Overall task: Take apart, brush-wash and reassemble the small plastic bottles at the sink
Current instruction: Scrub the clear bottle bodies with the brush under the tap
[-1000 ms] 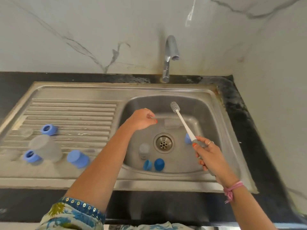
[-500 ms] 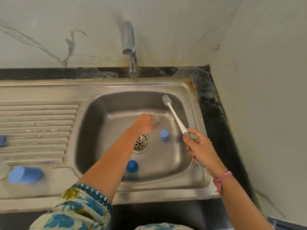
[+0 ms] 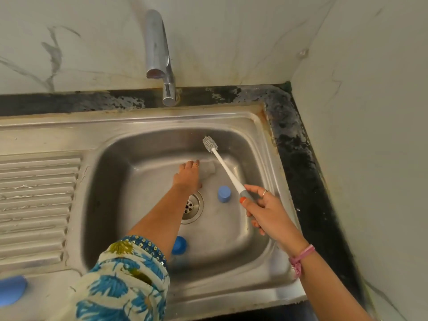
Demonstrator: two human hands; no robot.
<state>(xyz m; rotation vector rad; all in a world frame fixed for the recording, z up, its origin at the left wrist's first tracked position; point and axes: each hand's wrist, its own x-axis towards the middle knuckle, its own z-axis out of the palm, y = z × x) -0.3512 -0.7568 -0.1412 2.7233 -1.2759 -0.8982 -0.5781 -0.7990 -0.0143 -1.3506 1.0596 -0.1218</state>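
My left hand (image 3: 188, 176) reaches down to the far floor of the sink basin (image 3: 111, 181) and grips a small clear plastic bottle (image 3: 208, 168) lying there. Over the right side of the basin, my right hand (image 3: 266, 209) holds the grey handle of a white bottle brush (image 3: 225, 169), whose bristle head points up and back, clear of the bottle. One blue cap (image 3: 224, 193) stands right of the drain (image 3: 193, 206). A second blue cap (image 3: 179, 245) sits near the front wall, partly behind my left arm.
The faucet (image 3: 159, 54) hangs over the back of the basin with no water running. A ribbed drainboard (image 3: 34, 193) lies to the left, with a blue bottle part (image 3: 11, 289) at its front corner. A wall closes off the right side.
The view has come closer to the basin. My left hand has settled lower on the clear bottle at the back of the basin. The right hand keeps the brush in about the same pose.
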